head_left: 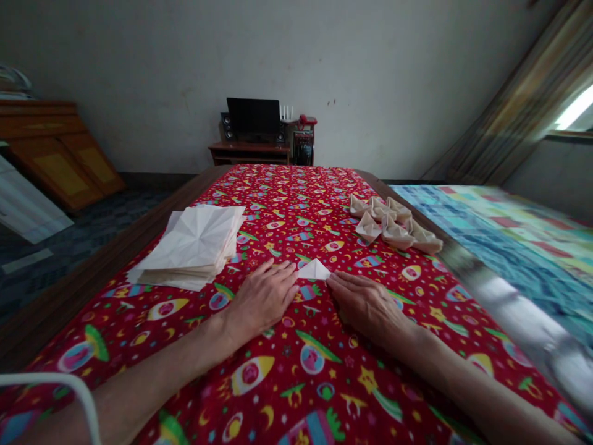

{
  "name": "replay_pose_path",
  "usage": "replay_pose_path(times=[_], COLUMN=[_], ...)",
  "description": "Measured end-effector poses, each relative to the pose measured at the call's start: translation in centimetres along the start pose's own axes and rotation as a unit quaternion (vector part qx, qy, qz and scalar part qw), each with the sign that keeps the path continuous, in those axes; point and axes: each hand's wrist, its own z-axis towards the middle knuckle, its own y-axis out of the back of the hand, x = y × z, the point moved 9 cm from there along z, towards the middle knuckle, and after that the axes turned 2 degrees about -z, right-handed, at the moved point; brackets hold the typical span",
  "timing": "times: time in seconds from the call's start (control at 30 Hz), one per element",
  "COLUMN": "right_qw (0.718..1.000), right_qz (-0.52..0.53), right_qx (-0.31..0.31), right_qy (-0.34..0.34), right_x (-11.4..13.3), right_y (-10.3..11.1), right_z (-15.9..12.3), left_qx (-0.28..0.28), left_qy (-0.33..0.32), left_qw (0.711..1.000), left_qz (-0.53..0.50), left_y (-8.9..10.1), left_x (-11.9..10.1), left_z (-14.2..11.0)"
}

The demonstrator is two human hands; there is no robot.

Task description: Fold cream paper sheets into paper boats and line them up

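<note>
A small white folded paper (pixel 314 270) lies on the red cloth between my hands, its peak pointing away from me. My left hand (pixel 269 293) lies flat, fingers stretched out over the paper's left end. On the other side, my right hand (pixel 365 304) rests with straight fingers on the right corner. Both palms face down, and the fingertips hide the two ends of the paper. To the left of my hands sits a stack of creased white paper sheets (pixel 199 238). Several folded paper boats (pixel 397 232) stand grouped at the right.
The patterned red tablecloth (pixel 296 346) covers a long table. A white cable (pixel 86 395) curves over my left forearm. Beyond the table's far end are a monitor (pixel 253 115) and a red telephone (pixel 306 120). A bed (pixel 500 247) adjoins on the right; a wooden cabinet (pixel 65 154) stands left.
</note>
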Motion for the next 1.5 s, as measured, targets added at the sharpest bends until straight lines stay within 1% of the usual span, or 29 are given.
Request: replay_pose_path(times=[0.07, 0.13, 0.23, 0.37, 0.47, 0.57, 0.63, 0.73, 0.8, 0.9, 0.97, 1.07, 1.2, 1.27, 1.33, 1.4, 1.5], right_qw=[0.999, 0.997, 0.993, 0.992, 0.994, 0.995, 0.996, 0.993, 0.991, 0.99, 0.99, 0.988, 0.974, 0.969, 0.969, 0.97, 0.967], right_qz=[-0.012, -0.039, -0.081, -0.072, -0.052, -0.05, -0.064, -0.098, -0.11, -0.089, -0.054, 0.015, 0.105, 0.12, 0.112, 0.097, 0.082], right_qx=[0.022, 0.04, 0.051, 0.068, 0.06, 0.045, 0.036, 0.008, -0.017, -0.054, -0.075, -0.097, -0.114, -0.117, -0.115, -0.093, -0.039], right_qy=[-0.026, -0.049, -0.066, -0.073, -0.08, -0.069, -0.059, -0.064, -0.072, -0.092, -0.104, -0.118, -0.168, -0.183, -0.189, -0.2, -0.239], right_x=[-0.7, -1.4, -2.3, -3.0, -3.3, -3.2, -3.0, -2.7, -2.2, -1.5, -1.2, -1.0, -2.2, -2.8, -3.2, -3.7, -4.6], right_y=[-0.3, -0.6, -1.1, -1.4, -1.2, -1.0, -1.0, -0.8, -0.4, 0.1, 0.4, 0.4, 0.3, 0.4, 0.5, 0.3, -0.5], right_z=[0.8, 1.9, 3.6, 4.6, 4.6, 4.5, 4.5, 4.5, 4.5, 4.4, 4.2, 3.9, 3.3, 3.2, 3.2, 3.2, 3.2], left_qx=[-0.037, -0.057, -0.063, -0.061, -0.065, -0.072, -0.081, -0.1, -0.097, -0.093, -0.098, -0.09, -0.096, -0.103, -0.101, -0.094, -0.091], left_qy=[0.002, 0.009, 0.019, 0.028, 0.037, 0.052, 0.076, 0.117, 0.139, 0.163, 0.16, 0.144, 0.138, 0.12, 0.098, 0.094, 0.104], left_qw=[0.999, 0.997, 0.995, 0.993, 0.991, 0.987, 0.983, 0.974, 0.966, 0.954, 0.95, 0.949, 0.96, 0.965, 0.969, 0.969, 0.97], left_qz=[-0.025, -0.049, -0.073, -0.095, -0.111, -0.131, -0.144, -0.168, -0.195, -0.232, -0.252, -0.264, -0.226, -0.209, -0.205, -0.206, -0.198], left_y=[0.2, 0.2, 0.1, -0.1, -0.2, -0.3, -0.4, -0.7, -1.1, -1.6, -1.5, -1.4, -1.2, -1.0, -1.1, -1.1, -1.1], left_x=[0.8, 1.5, 2.1, 2.3, 2.6, 3.1, 3.7, 4.1, 3.8, 2.8, 2.0, 1.1, 0.9, 0.7, 0.3, 0.4, 0.8], left_z=[0.3, 0.7, 1.0, 1.0, 1.0, 1.1, 1.1, 1.3, 1.6, 2.1, 2.5, 2.9, 3.1, 3.1, 3.2, 3.3, 3.4])
